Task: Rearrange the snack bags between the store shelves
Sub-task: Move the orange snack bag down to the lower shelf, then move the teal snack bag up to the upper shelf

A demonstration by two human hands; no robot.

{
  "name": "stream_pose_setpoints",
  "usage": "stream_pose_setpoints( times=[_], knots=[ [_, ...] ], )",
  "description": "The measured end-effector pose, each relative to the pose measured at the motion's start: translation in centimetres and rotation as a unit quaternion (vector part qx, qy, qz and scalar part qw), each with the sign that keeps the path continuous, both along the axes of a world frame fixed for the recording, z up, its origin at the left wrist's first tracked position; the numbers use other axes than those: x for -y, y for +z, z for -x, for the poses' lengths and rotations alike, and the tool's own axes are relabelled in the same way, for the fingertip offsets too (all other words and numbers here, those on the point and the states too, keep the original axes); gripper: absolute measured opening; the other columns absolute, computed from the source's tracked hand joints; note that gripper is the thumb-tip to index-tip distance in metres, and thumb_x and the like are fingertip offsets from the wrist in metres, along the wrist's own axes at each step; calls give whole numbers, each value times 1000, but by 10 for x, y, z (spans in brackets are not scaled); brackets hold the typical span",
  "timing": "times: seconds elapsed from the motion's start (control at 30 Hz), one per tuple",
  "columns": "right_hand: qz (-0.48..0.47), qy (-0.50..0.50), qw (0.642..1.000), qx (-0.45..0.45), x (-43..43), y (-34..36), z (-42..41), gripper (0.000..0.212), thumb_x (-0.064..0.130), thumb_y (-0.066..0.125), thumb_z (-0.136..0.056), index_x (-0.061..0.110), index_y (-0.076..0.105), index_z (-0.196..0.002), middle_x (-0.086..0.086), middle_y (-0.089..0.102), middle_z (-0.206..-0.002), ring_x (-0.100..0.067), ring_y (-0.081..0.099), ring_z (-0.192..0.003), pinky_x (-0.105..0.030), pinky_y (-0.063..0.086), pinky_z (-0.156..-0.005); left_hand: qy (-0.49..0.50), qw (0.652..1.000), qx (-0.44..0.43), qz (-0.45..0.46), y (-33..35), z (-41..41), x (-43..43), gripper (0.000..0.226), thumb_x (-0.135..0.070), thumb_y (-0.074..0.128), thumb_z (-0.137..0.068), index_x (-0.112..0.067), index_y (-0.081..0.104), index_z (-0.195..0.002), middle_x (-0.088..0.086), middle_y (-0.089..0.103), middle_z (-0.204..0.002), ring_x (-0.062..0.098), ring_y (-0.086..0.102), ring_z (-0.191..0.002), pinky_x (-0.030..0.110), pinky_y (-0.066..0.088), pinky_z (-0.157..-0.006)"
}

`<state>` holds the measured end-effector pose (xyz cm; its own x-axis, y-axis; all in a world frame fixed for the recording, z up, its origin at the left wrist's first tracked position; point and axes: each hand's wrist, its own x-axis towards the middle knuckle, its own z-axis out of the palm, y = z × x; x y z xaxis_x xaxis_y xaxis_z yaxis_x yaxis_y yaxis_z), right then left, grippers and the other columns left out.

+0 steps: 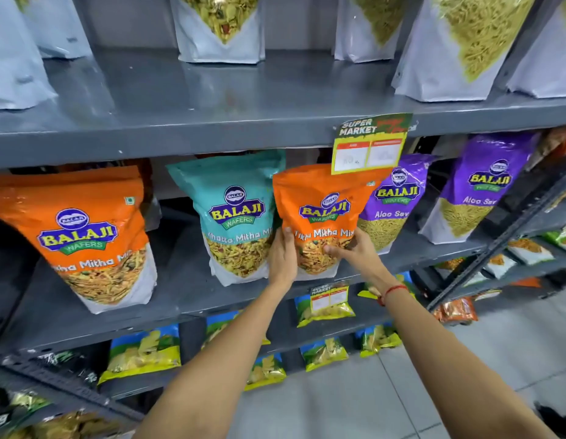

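Observation:
An orange Balaji snack bag (322, 198) stands upright on the middle grey shelf (186, 280), between a teal bag (234, 213) and a purple Aloo Sev bag (392, 204). My left hand (283, 253) grips its lower left side and my right hand (354, 248) grips its lower right side. A second purple bag (478, 188) stands further right. Another orange bag (85, 236) stands at the far left of the same shelf.
The upper shelf (243, 99) carries white pouches (221, 30) of yellow snacks. A yellow price tag (370, 144) hangs over the orange bag's top. Lower shelves hold several small blue-green-yellow chip bags (145, 353). Tiled floor (465, 359) lies at the right.

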<state>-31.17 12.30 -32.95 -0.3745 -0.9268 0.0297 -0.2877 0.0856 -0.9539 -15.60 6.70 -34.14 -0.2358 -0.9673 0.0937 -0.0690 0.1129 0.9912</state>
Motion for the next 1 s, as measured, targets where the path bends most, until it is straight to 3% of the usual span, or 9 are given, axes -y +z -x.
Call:
stream_pose_setpoints(
  times=[0.13,0.27,0.4,0.5,0.57,0.63,0.73,0.83,1.0],
  knots=[
    [3,-40,999,-3,0,-17,5,46,5,78,-70,4,56,-110,-4,67,-100,9,65,-83,-27,57,-81,-34,999,34,-21,-7,0,4,45,-38,26,-98,-10,42,-130,14,51,-133,29,47,-124,30,35,-99],
    [51,-98,993,35,-11,-24,-14,55,18,80,-71,18,52,-119,4,64,-113,6,61,-100,-14,51,-80,-19,998,61,12,-11,-14,-9,46,-36,32,-97,-12,38,-136,7,47,-138,19,44,-127,27,34,-102],
    [93,-280,955,-13,-38,-55,-62,41,42,69,-78,19,55,-109,0,55,-106,-19,56,-101,-47,50,-88,-4,999,20,44,-21,-54,-25,33,-34,41,-96,-18,52,-122,2,61,-123,6,59,-108,28,47,-91],
    [83,-204,975,-25,-35,-62,-105,27,30,65,-85,13,57,-105,-5,58,-101,-23,57,-94,-51,49,-84,113,990,-23,75,-24,-90,-15,35,-43,44,-89,-16,60,-103,4,67,-104,13,64,-95,33,53,-79],
    [48,-88,995,-25,-18,-55,-126,43,27,68,-83,11,53,-120,-4,57,-114,-20,55,-108,-40,48,-94,181,977,-50,101,-22,-110,-2,30,-41,46,-85,-15,57,-97,14,64,-101,17,63,-90,23,51,-75],
    [10,-12,1000,-27,8,-48,-140,72,30,73,-76,9,39,-136,-7,49,-133,-20,46,-125,-36,40,-104,217,969,-44,110,-19,-124,13,26,-36,51,-85,-13,52,-99,19,56,-106,5,58,-86,8,42,-70],
    [-34,-14,999,-28,46,-43,-150,91,25,73,-64,3,28,-140,-19,45,-140,-31,40,-132,-46,34,-111,196,980,-8,27,-24,-136,41,44,-33,58,-86,-8,46,-120,12,46,-124,15,54,-103,11,42,-79],
    [-64,-22,998,10,64,-43,-151,87,10,74,-63,1,27,-136,-21,49,-135,-35,46,-127,-48,40,-106,65,996,-1,-64,-36,-145,55,61,-29,61,-84,-11,34,-136,7,45,-137,17,47,-121,30,40,-97],
    [-66,-18,996,57,69,-35,-150,75,1,75,-66,4,36,-130,-17,53,-132,-30,50,-124,-37,43,-101,-59,986,129,-90,-40,-156,56,84,-26,74,-71,-19,28,-140,-2,48,-132,15,44,-123,32,37,-100]
  ],
)
